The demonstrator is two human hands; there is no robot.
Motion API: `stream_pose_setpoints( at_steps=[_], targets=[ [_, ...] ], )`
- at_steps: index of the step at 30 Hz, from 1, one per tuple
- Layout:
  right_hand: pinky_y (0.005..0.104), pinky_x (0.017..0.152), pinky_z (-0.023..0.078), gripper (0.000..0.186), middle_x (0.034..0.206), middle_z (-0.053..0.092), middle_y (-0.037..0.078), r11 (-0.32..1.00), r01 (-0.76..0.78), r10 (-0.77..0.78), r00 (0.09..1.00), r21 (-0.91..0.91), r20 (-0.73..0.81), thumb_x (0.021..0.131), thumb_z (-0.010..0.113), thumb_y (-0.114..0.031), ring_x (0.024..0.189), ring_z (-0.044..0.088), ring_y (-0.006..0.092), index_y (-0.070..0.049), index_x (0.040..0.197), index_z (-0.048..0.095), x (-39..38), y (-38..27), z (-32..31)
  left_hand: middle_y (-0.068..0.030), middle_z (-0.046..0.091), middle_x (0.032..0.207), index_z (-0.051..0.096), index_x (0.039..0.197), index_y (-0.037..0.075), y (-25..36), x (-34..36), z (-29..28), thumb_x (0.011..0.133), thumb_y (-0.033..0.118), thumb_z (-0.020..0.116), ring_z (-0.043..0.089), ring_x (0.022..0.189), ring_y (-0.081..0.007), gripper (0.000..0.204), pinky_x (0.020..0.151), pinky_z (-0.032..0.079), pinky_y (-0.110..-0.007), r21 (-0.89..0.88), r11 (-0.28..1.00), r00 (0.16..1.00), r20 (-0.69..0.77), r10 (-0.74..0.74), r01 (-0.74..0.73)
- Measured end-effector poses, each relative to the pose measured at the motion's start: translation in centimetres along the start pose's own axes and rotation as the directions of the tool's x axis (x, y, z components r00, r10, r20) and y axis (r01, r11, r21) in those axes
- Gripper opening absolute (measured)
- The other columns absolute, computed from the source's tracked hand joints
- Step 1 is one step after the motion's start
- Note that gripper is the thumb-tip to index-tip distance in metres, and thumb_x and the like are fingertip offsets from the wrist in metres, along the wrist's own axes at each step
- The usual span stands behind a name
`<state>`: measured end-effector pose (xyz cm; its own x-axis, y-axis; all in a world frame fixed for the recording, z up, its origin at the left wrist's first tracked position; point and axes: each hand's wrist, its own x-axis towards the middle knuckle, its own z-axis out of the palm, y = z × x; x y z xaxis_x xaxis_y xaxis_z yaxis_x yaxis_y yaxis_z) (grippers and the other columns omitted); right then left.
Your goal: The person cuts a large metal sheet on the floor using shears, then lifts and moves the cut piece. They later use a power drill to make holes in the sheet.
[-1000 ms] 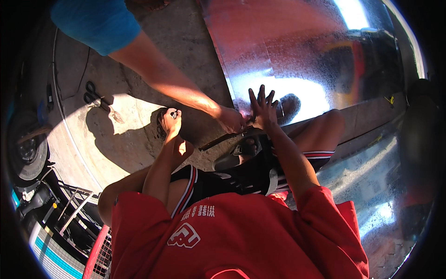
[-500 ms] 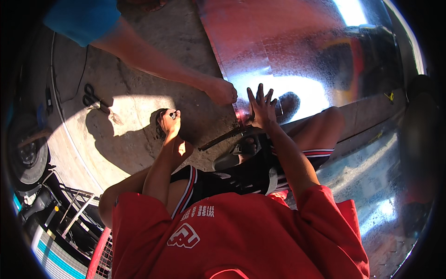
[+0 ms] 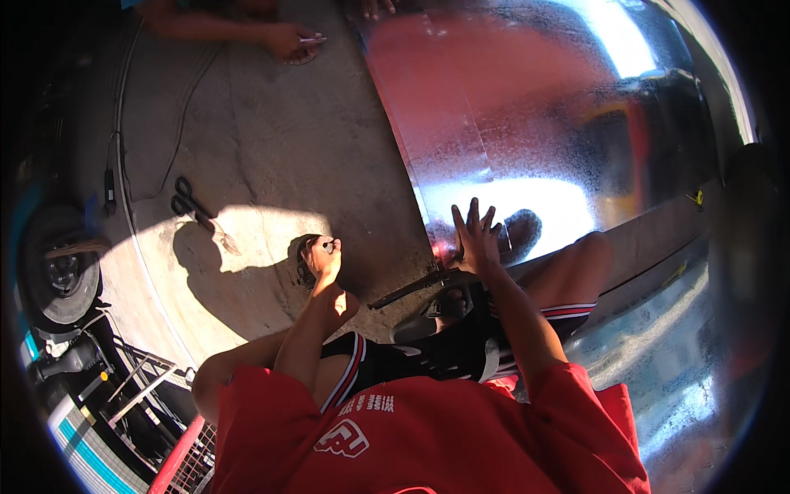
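Observation:
Spread fingers of my right hand [image 3: 477,240] lie flat on the near edge of a shiny sheet of metal [image 3: 527,123]. My left hand [image 3: 323,258] is curled closed above the concrete floor [image 3: 280,148]; a small dark and pale end shows in its grip, too small to name. Between my hands, a long dark bar [image 3: 407,290] lies along the floor by the sheet's corner. At the far left another person's hand [image 3: 290,41] holds a small, thin pale thing. Another hand [image 3: 378,8] reaches the sheet's far edge.
Black-handled shears [image 3: 195,206] lie on the floor to the left, near a cable [image 3: 132,218]. Further left stand a wheel [image 3: 67,280] and a metal frame [image 3: 136,379]. A small yellow item [image 3: 698,198] sits right of the sheet. More shiny metal [image 3: 650,329] lies at my right.
The other person's arm has drawn back from the sheet's near-left edge toward the far left. The view has shifted slightly; my hands keep the same poses.

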<state>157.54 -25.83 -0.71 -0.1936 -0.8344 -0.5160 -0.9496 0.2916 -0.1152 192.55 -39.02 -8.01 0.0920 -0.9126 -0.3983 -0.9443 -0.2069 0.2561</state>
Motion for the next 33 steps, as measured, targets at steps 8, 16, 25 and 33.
stream_pose_setpoints(
  at_steps=[8, 16, 25, 33],
  targets=[
    [0.0756, 0.096, 0.034, 0.142, 0.157, -0.002, 0.028, 0.999, 0.026, -0.026, 1.0, -0.021, 0.01, 0.045, 0.091, -0.053, 0.135, 0.015, 0.0633, -0.026, 0.154, 0.004, -0.4, 0.0, -1.0, -0.0107, 0.052, 0.122, 0.069, 0.101, 0.013, 2.6, -3.3, -0.6, 0.073, 0.021, 0.076, 0.044, 0.119, -0.0352, 0.03, 0.106, 0.031, -0.048, 0.232, 0.938, 0.96, -0.055, 0.275, -0.256],
    [0.0783, 0.093, 0.033, 0.101, 0.158, 0.001, 0.028, 0.999, 0.043, -0.041, 0.996, 0.019, -0.074, 0.076, 0.077, -0.032, 0.134, 0.017, 0.0648, -0.027, 0.155, 0.013, -0.5, -0.2, -0.4, -0.0148, 0.069, 0.097, 0.068, 0.103, 0.006, 10.0, -6.9, 9.2, 0.078, 0.039, 0.075, 0.066, 0.094, -0.0293, 0.042, 0.085, 0.051, -0.042, -0.44, 0.835, 0.769, 0.388, 0.508, -0.329],
    [0.0734, 0.097, 0.034, 0.099, 0.156, 0.018, 0.022, 0.989, -0.036, 0.032, 0.999, 0.144, 0.028, 0.069, 0.082, -0.043, 0.136, 0.019, 0.0581, -0.023, 0.15, 0.029, -0.7, -0.7, -3.3, -0.0198, 0.063, 0.12, 0.061, 0.121, 0.005, 20.0, -2.3, -10.4, 0.085, 0.039, 0.066, 0.058, 0.114, -0.0356, 0.05, 0.097, 0.046, -0.042, -0.353, 0.73, 0.521, 0.526, 0.672, -0.585],
    [0.0561, 0.091, 0.048, 0.086, 0.139, 0.039, 0.021, 0.691, -0.544, 0.598, 0.8, 0.476, 0.046, 0.072, 0.076, -0.052, 0.12, 0.047, 0.0411, -0.008, 0.136, 0.04, 0.5, 2.9, -2.4, -0.0164, 0.056, 0.129, 0.059, 0.123, 0.006, 23.4, 1.0, -28.4, 0.089, 0.035, 0.065, 0.052, 0.122, -0.0343, 0.045, 0.102, 0.043, -0.041, -0.333, 0.591, 0.583, 0.136, 0.801, -0.735]
  ],
)
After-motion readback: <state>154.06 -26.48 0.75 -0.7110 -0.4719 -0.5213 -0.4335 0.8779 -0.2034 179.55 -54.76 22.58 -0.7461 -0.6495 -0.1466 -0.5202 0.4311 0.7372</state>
